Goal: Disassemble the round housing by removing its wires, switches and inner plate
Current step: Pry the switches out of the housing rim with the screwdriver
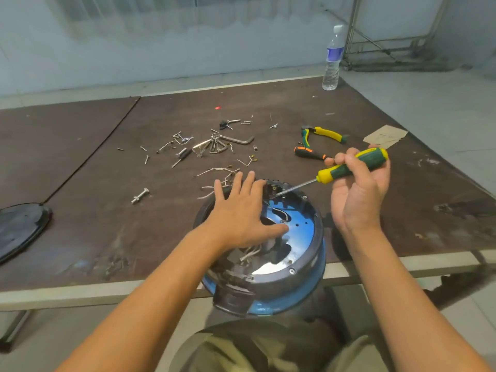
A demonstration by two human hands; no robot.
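The round blue and black housing (pixel 300 253) hangs over the table's near edge, its open side up. Inside it I see a shiny blue inner plate (pixel 298 232) and pale wires (pixel 251 255). My left hand (pixel 241 213) lies flat on the housing's left part, fingers spread and straight. My right hand (pixel 359 189) grips a green and yellow screwdriver (pixel 351 167) by its handle. Its shaft slants down left, and the tip sits at the dark switch block (pixel 276 187) on the housing's far rim.
Loose screws, hex keys (pixel 214 146) and cut wire pieces lie scattered behind the housing. Green and yellow pliers (pixel 322 134) and an orange and black screwdriver (pixel 308 153) lie at right. A water bottle (pixel 332 60) stands at the far corner. A black lid (pixel 18 229) lies at left.
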